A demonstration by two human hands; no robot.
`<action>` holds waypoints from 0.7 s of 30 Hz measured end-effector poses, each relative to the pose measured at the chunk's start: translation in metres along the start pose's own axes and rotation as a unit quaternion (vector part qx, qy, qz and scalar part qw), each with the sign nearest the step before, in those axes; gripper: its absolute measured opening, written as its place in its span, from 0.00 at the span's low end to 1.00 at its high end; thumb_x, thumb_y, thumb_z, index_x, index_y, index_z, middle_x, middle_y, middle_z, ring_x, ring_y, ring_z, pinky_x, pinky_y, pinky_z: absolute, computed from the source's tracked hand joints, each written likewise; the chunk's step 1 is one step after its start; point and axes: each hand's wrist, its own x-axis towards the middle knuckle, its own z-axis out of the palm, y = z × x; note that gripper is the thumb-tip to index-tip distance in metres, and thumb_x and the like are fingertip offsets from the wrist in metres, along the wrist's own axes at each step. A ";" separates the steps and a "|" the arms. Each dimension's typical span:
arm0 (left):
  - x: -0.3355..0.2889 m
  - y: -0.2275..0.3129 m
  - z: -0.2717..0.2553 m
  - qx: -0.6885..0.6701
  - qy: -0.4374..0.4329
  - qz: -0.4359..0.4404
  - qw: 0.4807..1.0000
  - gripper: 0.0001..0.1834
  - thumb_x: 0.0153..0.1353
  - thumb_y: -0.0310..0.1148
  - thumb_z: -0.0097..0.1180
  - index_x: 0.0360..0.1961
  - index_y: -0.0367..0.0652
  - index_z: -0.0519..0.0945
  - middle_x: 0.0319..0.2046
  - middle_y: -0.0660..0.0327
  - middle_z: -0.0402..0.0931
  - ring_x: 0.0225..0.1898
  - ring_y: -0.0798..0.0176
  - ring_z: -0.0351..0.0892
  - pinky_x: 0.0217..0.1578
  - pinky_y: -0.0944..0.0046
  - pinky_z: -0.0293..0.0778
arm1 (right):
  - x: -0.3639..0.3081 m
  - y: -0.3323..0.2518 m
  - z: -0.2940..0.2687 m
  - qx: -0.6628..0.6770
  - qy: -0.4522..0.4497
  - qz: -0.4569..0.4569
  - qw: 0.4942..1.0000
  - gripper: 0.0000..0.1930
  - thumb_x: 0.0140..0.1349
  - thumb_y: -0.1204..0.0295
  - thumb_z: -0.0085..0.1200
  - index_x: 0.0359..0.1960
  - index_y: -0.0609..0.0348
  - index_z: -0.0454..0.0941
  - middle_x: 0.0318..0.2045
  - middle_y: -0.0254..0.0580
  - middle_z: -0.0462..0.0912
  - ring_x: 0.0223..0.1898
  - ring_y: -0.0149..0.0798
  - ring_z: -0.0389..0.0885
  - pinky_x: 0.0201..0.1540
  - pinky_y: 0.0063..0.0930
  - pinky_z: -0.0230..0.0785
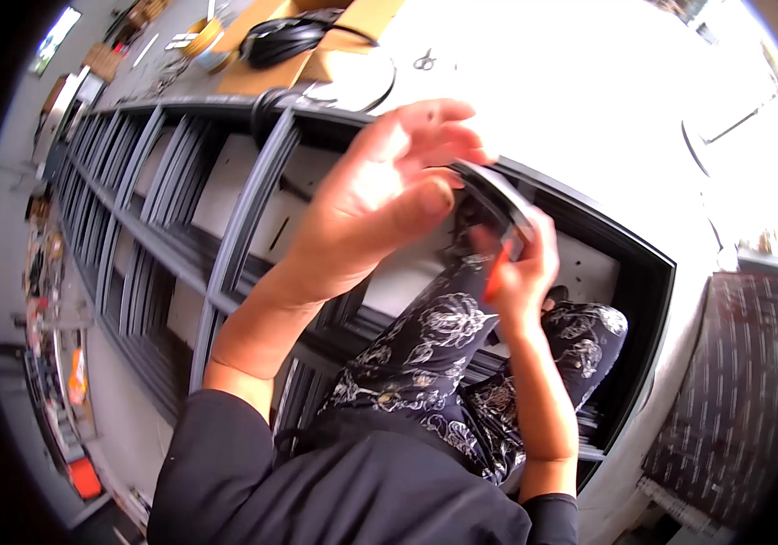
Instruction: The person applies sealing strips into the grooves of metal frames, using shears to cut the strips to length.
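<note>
My left hand [393, 186] is raised above the dark metal frames, palm showing, with its fingers stretched and the thumb apart from them. Close to its fingertips is the upper end of a dark, curved, strip-like thing [502, 195], blurred by motion. The lower end of that thing meets my right hand [531, 272], whose fingers are closed around it. An orange-red part [498, 271] shows at the right palm; whether it belongs to the dark thing I cannot tell. Under both hands are my legs in patterned trousers [453, 318], inside a rectangular opening of the dark frames [266, 182].
Beyond the frames, a cardboard box [362, 20] holds a black coil [280, 43]. Small scissors [424, 61] lie on the pale floor, and a yellow tub [207, 45] stands left of the box. A dark patterned mat [738, 372] is at right. Tools line the left side.
</note>
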 end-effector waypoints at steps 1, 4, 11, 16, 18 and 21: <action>-0.021 -0.007 -0.025 0.078 0.021 -0.035 0.996 0.38 0.61 0.47 0.64 0.64 0.35 0.64 0.58 0.56 0.67 0.61 0.62 0.66 0.64 0.59 0.61 | 0.001 0.002 -0.006 0.020 0.029 0.045 0.998 0.16 0.55 0.86 0.56 0.46 0.62 0.74 0.39 0.42 0.77 0.35 0.31 0.78 0.33 0.22 0.74; -0.128 -0.073 -0.114 0.288 0.108 -0.129 0.943 0.13 0.69 0.35 0.55 0.49 0.38 0.76 0.40 0.64 0.76 0.44 0.72 0.76 0.50 0.69 0.72 | 0.004 0.014 -0.029 0.165 0.168 0.183 0.955 0.12 0.60 0.78 0.63 0.43 0.58 0.74 0.26 0.35 0.76 0.22 0.27 0.75 0.25 0.17 0.70; -0.342 -0.209 -0.173 0.346 0.024 -0.442 0.827 0.14 0.70 0.37 0.51 0.48 0.39 0.80 0.42 0.57 0.82 0.44 0.64 0.80 0.46 0.63 0.75 | 0.050 0.034 -0.076 0.213 0.317 0.184 0.906 0.09 0.57 0.80 0.63 0.34 0.62 0.74 0.24 0.38 0.77 0.20 0.30 0.72 0.24 0.22 0.69; -0.251 -0.208 -0.141 -0.155 0.085 -0.709 0.683 0.21 0.71 0.39 0.49 0.60 0.41 0.75 0.52 0.61 0.79 0.49 0.67 0.78 0.53 0.64 0.74 | 0.091 0.005 -0.111 0.186 0.383 0.135 0.895 0.12 0.53 0.77 0.68 0.30 0.58 0.73 0.23 0.37 0.76 0.21 0.33 0.74 0.26 0.24 0.69; -0.240 -0.231 -0.144 -0.079 0.017 -0.701 0.709 0.17 0.67 0.36 0.52 0.52 0.38 0.79 0.43 0.58 0.83 0.39 0.65 0.82 0.42 0.63 0.78 | 0.115 -0.005 -0.126 0.120 0.362 0.069 0.922 0.15 0.52 0.76 0.68 0.33 0.62 0.71 0.20 0.40 0.75 0.21 0.35 0.76 0.28 0.27 0.69; -0.229 -0.237 -0.156 -0.048 -0.039 -0.714 0.697 0.17 0.67 0.36 0.52 0.52 0.38 0.79 0.42 0.58 0.83 0.38 0.65 0.82 0.41 0.64 0.78 | 0.134 -0.019 -0.140 0.104 0.364 0.063 0.923 0.16 0.51 0.76 0.69 0.32 0.61 0.70 0.20 0.40 0.75 0.21 0.35 0.76 0.28 0.28 0.70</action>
